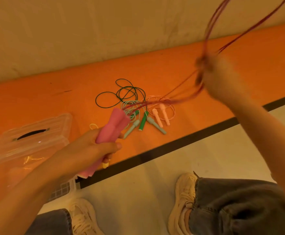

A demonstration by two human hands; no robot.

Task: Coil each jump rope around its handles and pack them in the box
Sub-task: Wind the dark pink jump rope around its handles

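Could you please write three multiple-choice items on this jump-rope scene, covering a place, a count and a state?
1. Where does the clear plastic box sit?
A. on the orange mat
B. on the person's lap
C. on a shelf

2. How many pale pink handles lie on the mat?
A. one
B. two
C. four

3. What does the left hand hold?
A. nothing
B. a green handle
C. the bright pink handles

Answers: 1 A, it rests on the mat's left part; 2 B, a pair lies side by side; 3 C, fingers curl round them.

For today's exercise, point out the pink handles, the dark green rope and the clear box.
pink handles (114,126), head view, upper shafts above the grip.
dark green rope (121,94), head view, loose loops.
clear box (36,131), head view, lid.
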